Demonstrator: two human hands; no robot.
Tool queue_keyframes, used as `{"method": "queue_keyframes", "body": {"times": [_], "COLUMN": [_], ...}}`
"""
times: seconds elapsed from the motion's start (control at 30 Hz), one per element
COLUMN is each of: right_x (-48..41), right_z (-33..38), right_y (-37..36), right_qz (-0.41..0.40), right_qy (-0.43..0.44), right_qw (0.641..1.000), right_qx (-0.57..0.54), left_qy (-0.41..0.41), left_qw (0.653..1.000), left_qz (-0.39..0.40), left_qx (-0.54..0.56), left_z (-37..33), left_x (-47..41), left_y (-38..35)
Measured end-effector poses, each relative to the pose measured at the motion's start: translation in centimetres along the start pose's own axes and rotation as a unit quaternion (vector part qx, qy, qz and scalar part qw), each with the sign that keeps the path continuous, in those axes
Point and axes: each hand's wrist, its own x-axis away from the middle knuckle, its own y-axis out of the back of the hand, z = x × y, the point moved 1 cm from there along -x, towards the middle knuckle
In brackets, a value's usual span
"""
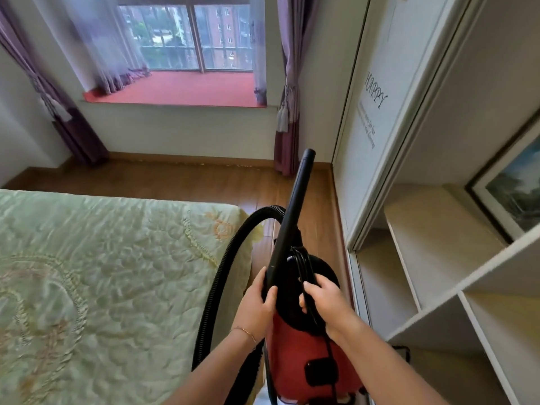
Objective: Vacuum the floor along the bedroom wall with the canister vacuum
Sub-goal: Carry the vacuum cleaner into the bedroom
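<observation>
A red canister vacuum with a black top is held up in front of me, between the bed and the shelves. My left hand grips the lower end of its black wand, which points up and away toward the window wall. My right hand is closed on the coiled black power cord lying over the vacuum's top. A ribbed black hose loops out to the left over the bed corner and back down under my left arm. The wooden floor runs along the window wall.
A bed with a pale green quilt fills the left. White open shelves and a sliding wardrobe door line the right, with a framed picture on a shelf. Purple curtains hang beside the red window seat.
</observation>
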Motion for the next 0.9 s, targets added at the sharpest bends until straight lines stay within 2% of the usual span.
{"method": "queue_keyframes", "body": {"times": [0.37,0.6,0.9], "right_x": [-16.8,-27.5,-42.4], "right_z": [11.3,15.5,23.7], "right_y": [1.5,3.9,8.3], "right_qz": [-0.027,-0.016,0.054], "right_qy": [0.019,0.003,-0.024], "right_qw": [0.999,1.0,0.998], "right_qx": [0.01,-0.002,0.003], "left_qy": [-0.026,-0.004,0.018], "left_qw": [0.999,1.0,0.997], "left_qz": [0.002,-0.017,-0.06], "left_qx": [0.027,0.012,0.038], "left_z": [-5.4,-6.9,-10.7], "left_x": [-19.8,-30.8,-46.4], "left_y": [-0.4,-2.3,-5.8]}}
